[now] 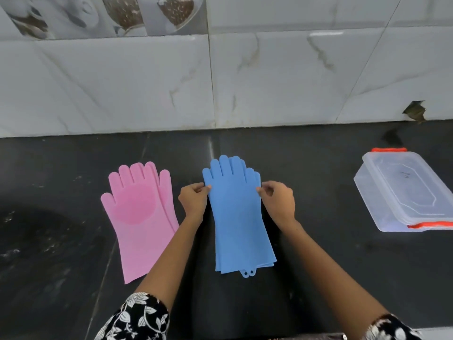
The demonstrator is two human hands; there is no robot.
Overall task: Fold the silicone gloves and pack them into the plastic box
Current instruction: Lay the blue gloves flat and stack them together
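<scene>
Blue silicone gloves (pixel 239 217), stacked mid-counter: pinched at both side edges by left hand (pixel 193 198) and right hand (pixel 279 201); fold fingers evenly toward cuffs.

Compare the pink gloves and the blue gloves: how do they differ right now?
Colour: the pink gloves versus the blue gloves.
Contact: the left hand and right hand pinch the blue gloves at their edges; the pink gloves lie untouched.
Face: the pink gloves show a darker round patch on the palm; the blue gloves look plain.
Shared: both are stacked pairs, flat and unfolded on the dark counter, fingers toward the wall.
</scene>
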